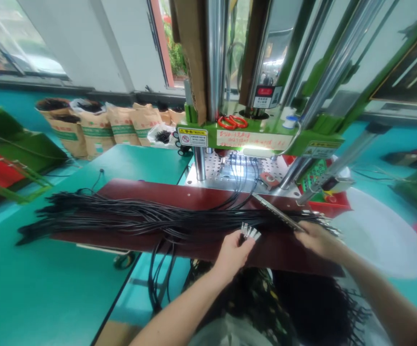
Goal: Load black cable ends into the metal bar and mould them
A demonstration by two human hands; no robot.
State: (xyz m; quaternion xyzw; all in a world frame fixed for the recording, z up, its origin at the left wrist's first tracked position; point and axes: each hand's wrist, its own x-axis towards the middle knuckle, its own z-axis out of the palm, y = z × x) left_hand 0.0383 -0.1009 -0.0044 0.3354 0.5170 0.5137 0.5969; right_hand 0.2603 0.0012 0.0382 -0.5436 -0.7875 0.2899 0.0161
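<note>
In the head view, the left hand grips a small cluster of silvery connectors in front of the long bundle of black cables, which lies across the dark red tabletop. The right hand is closed around one end of a slim metal bar, tilted over the bundle. Several cables stretch toward the perforated metal plate beneath the green press, where red-handled scissors rest.

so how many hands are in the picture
2: the left hand, just below the black cables, holding silver plugs; and the right hand, near the cables' right end, gripping a metal bar. No others show.
</note>
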